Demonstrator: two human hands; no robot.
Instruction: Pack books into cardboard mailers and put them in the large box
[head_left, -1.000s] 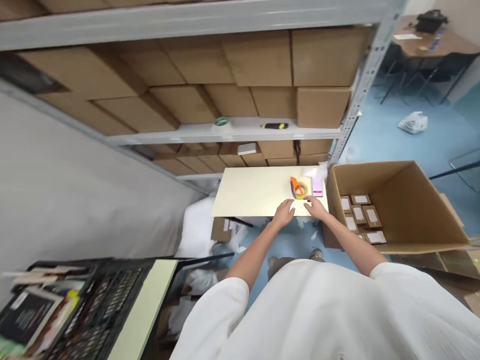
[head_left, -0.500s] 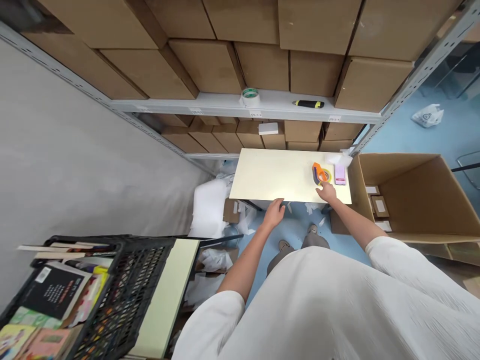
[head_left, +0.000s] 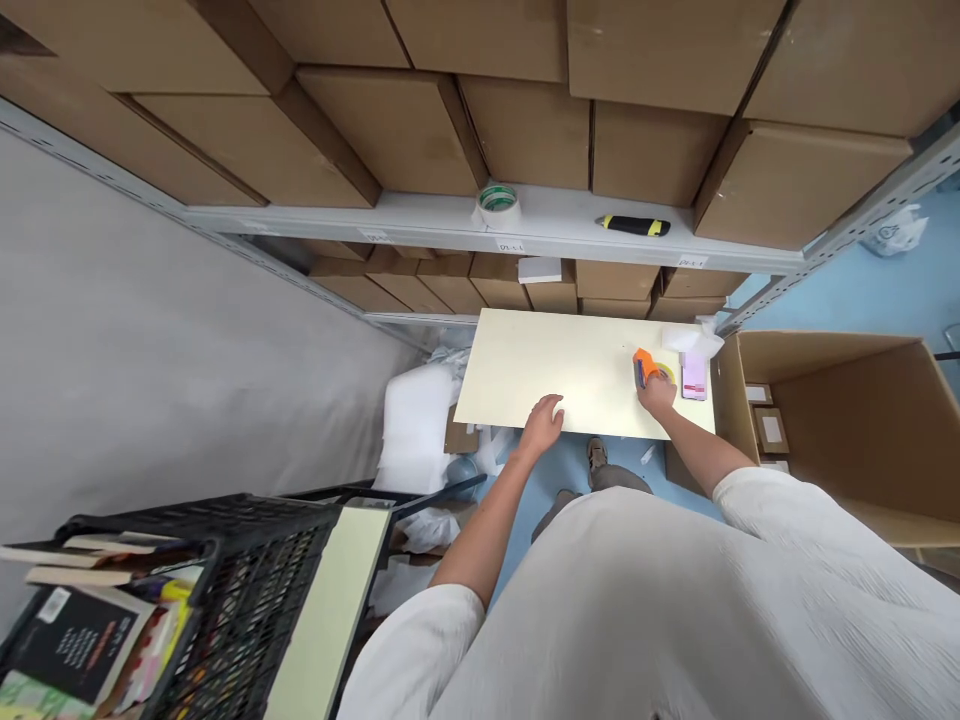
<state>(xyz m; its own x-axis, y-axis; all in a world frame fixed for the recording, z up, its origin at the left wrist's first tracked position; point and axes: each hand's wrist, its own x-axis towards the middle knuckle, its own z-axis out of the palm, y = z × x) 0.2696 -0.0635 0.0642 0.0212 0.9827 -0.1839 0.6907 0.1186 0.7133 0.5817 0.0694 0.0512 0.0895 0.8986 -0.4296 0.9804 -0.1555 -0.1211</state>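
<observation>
The right hand [head_left: 657, 396] seems curled round the tape holder [head_left: 644, 361] for good grip; the left hand [head_left: 542, 424], loosely spread, is at the table [head_left: 555, 365] edge.

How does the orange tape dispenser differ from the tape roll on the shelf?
The right hand grasps the tape dispenser at the table; the tape roll sits untouched on the shelf. The dispenser shows orange and yellow, the roll white and green. Both carry tape.

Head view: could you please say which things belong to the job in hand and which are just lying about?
Apparently in use:
orange tape dispenser, in the right hand
pale table, by the left hand

Apparently lying about:
utility knife
green-lined tape roll
plastic bag
</observation>
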